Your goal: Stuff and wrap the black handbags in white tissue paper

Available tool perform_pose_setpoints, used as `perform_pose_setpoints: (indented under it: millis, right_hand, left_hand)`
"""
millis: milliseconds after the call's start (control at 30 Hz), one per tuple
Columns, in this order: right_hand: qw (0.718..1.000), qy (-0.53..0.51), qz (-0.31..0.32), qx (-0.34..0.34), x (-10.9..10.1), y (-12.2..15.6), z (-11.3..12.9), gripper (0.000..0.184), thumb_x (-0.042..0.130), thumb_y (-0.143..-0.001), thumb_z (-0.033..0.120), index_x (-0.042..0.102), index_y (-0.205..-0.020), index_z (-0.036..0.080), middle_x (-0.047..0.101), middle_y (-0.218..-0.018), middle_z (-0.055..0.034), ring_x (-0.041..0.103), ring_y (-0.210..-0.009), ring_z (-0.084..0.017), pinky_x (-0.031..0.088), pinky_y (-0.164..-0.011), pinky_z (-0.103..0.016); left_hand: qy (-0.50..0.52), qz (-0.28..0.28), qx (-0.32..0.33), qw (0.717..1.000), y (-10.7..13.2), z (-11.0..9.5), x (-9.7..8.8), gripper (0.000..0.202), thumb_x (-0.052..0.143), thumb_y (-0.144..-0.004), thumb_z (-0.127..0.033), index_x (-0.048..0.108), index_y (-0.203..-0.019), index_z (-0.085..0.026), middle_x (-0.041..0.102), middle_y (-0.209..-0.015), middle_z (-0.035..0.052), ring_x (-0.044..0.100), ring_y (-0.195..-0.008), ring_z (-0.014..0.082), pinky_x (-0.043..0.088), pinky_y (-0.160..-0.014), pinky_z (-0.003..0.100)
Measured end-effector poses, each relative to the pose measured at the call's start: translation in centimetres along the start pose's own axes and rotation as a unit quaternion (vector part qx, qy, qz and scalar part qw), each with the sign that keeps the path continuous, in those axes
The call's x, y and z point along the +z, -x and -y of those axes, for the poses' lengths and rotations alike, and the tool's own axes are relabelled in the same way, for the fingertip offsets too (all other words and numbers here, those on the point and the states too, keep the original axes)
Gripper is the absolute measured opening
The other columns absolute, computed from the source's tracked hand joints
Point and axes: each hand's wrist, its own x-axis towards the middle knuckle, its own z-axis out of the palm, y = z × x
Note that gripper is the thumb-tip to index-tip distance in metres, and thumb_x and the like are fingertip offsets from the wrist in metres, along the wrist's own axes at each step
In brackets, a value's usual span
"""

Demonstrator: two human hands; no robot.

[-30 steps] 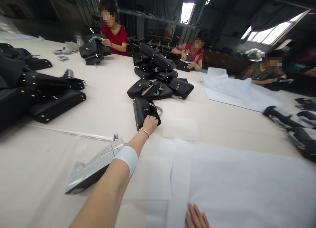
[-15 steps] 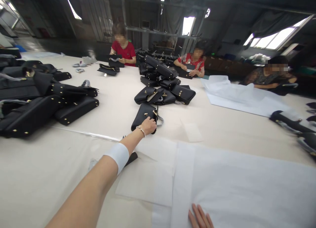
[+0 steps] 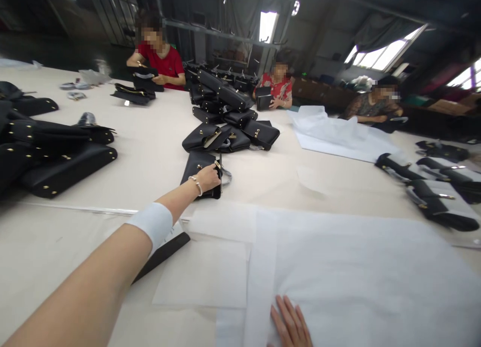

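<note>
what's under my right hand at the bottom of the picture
The right hand lies flat on a large white tissue paper sheet spread over the cream table. Whatever lies beneath that sheet is covered. The left hand grips a black leather handbag.

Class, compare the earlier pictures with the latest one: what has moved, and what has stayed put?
The left hand, gripping the black handbag, has drawn it away from the bag pile toward the person. The right hand stays flat on the white tissue paper.
</note>
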Motion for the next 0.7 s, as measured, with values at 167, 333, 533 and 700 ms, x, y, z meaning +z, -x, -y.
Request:
perform_pose_setpoints:
  millis: [167,333,533,700]
  right_hand:
    - [0.996,-0.047,0.056,0.05,-2.8,-2.0,0.5,0.057,0.06,-0.084,0.045,0.056,-0.133,0.016,0.059,-0.138,-0.0109,0.045,-0.137,-0.029,0.031,-0.116,-0.044]
    - [0.984,-0.087,0.104,0.115,-4.4,-3.2,1.6,0.062,0.058,-0.089,0.044,0.044,-0.144,0.018,0.047,-0.15,-0.0082,0.036,-0.143,-0.026,0.026,-0.119,-0.045]
    - [0.975,-0.122,0.117,0.145,-4.1,-3.0,1.8,0.061,0.055,-0.092,0.043,0.04,-0.147,0.02,0.046,-0.151,-0.0082,0.034,-0.144,-0.026,0.024,-0.119,-0.047]
    - [0.966,-0.15,0.124,0.171,-3.7,-2.9,1.8,0.053,0.05,-0.095,0.043,0.047,-0.142,0.019,0.047,-0.15,-0.0094,0.035,-0.143,-0.026,0.023,-0.12,-0.048]
  left_hand:
    - [-0.017,-0.021,-0.039,0.999,2.9,0.1,-5.4,0.029,0.04,-0.092,-0.007,0.066,-0.081,-0.013,0.066,-0.073,0.0021,0.055,-0.076,0.0132,0.035,-0.095,0.035]
    - [-0.005,-0.064,-0.1,0.993,8.9,-4.9,-13.9,0.031,0.033,-0.096,-0.011,0.064,-0.092,-0.013,0.057,-0.07,-0.0015,0.053,-0.067,0.0134,0.04,-0.078,0.031]
    - [0.017,-0.268,-0.072,0.961,20.6,-16.5,-19.9,0.022,0.044,-0.097,-0.02,0.064,-0.089,-0.02,0.056,-0.061,-0.0015,0.054,-0.057,0.0161,0.04,-0.056,0.029]
    - [0.071,-0.249,-0.152,0.954,28.1,-29.0,-12.5,0.022,0.052,-0.093,-0.014,0.064,-0.111,-0.013,0.072,-0.081,0.0067,0.067,-0.066,0.019,0.052,-0.058,0.032]
